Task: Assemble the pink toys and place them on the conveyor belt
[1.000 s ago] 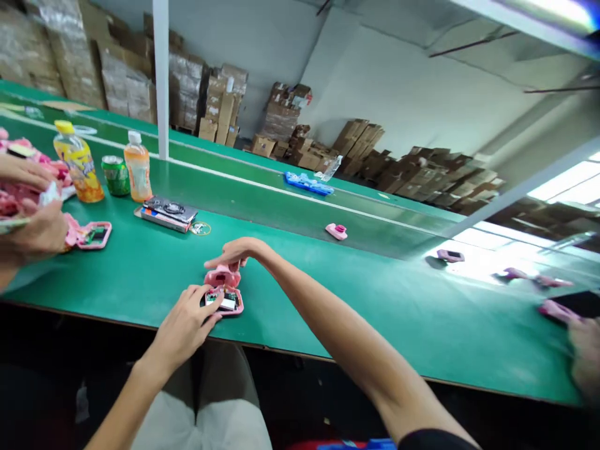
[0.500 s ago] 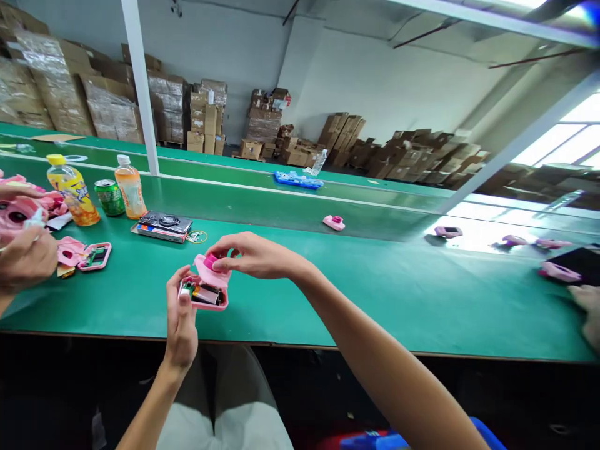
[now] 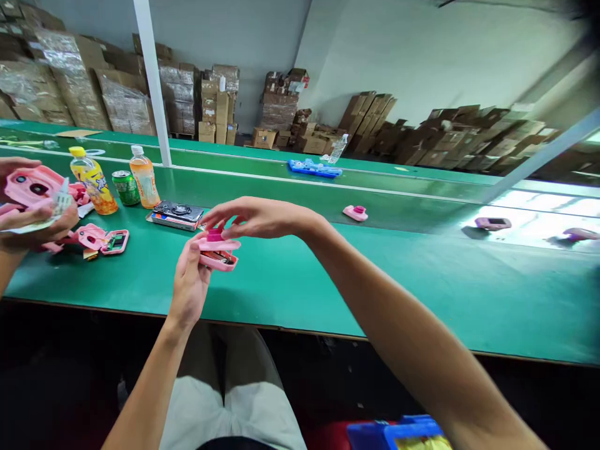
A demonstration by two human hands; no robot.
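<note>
My left hand (image 3: 191, 284) holds the back half of a pink toy camera (image 3: 219, 259), its inner parts showing, above the near part of the green table (image 3: 328, 287). My right hand (image 3: 255, 217) reaches over from the right and pinches the pink front cover (image 3: 216, 240), laying it on top of the back half. Both halves are off the table, nearly flat and close together.
A co-worker's hands (image 3: 32, 219) at far left hold another pink camera. Near them lie pink parts (image 3: 100, 239), two drink bottles (image 3: 94, 187), a green can (image 3: 125, 187) and a phone stack (image 3: 177, 214). More pink cameras (image 3: 355, 213) ride the belt; cardboard boxes line the back wall.
I lifted both pink halves off the table and raised them. The front cover, tilted up before, now lies nearly flat over the back half. The view swung slightly right.
</note>
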